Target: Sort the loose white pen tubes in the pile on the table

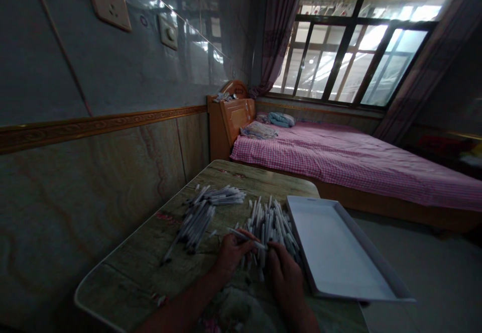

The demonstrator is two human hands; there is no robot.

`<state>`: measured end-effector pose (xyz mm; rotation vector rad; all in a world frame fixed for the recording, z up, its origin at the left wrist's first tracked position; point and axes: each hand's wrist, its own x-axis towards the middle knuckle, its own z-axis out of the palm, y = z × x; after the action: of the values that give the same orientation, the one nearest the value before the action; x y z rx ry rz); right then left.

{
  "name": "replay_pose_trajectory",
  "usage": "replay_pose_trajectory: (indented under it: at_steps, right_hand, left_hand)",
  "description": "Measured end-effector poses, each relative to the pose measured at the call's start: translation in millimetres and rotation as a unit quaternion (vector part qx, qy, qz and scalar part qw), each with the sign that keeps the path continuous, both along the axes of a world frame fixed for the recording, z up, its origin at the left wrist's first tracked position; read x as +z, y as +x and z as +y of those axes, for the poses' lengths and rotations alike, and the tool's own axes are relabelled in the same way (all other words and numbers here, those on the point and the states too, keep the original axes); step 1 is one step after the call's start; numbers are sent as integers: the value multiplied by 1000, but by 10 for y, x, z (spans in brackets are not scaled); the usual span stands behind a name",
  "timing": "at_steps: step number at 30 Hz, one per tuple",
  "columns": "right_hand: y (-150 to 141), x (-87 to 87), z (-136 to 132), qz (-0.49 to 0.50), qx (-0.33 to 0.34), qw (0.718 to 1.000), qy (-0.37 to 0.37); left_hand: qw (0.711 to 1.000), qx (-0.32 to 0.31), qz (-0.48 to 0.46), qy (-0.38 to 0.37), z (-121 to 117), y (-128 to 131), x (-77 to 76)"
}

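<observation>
Wall (150, 72): glossy grey tile above, veined marble-look tile below
Border strip (94, 115): gold-brown, patterned, between upper and lower tile
Socket plate (101, 4): pale, rectangular, mounted on the grey tile
Round knob (170, 33): just beside the socket plate
Headboard (235, 117): wooden, panelled, beside the wall
Bedspread (320, 149): pink, checked along the near side
Folded bedding (281, 119): near the headboard, partly blue
Window (339, 62): dark-framed, many-paned, bright
Curtains (280, 26): one at each side of the window

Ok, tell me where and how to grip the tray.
Probably best to take the tray by its right wall, coming from the right and pinching it inside and out: that wall stands up on the side jutting past the table, while pens crowd the left.
</observation>
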<state>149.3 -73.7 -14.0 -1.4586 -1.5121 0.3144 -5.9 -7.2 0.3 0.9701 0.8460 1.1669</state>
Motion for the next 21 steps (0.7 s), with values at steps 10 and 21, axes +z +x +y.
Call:
replay_pose_trajectory:
  at_steps: [10, 21]
  right_hand:
    - [8, -44, 7, 18, 11, 1000, -9]
    - [8, -53, 18, 0, 3, 1000, -2]
  left_hand:
    - [1000, 1, 12, 10, 5, -10, -39]
    - [1000, 5, 20, 8, 7, -16, -39]
